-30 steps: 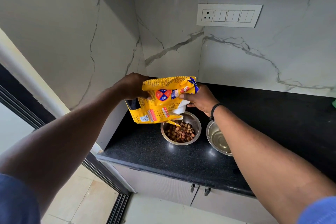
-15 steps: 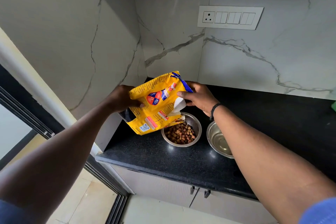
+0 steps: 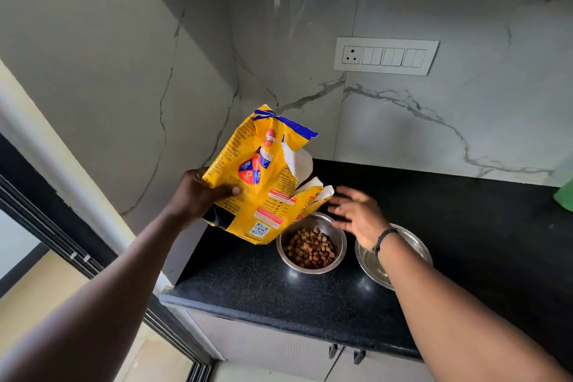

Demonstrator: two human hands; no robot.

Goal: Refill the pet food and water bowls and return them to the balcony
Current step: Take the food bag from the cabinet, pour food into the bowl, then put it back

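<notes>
Up above the black table, the left hand has its grip clenched on the yellow food bag, torn mouth turned toward the right hand, which hovers released, fingers spread, just beside the bag. Directly below the bag's lower corner stands the steel food bowl, filled with kibble; the water bowl sits close by, partly hidden by the right wrist. A switch plate hangs on the marble wall behind.

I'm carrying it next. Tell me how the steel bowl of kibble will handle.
The round steel bowl of brown kibble is probably rigid, with slick polished walls. It looks about half full, so likely light and unlikely to spill if level. Pushed on the glossy black counter, it would probably slide.
</notes>
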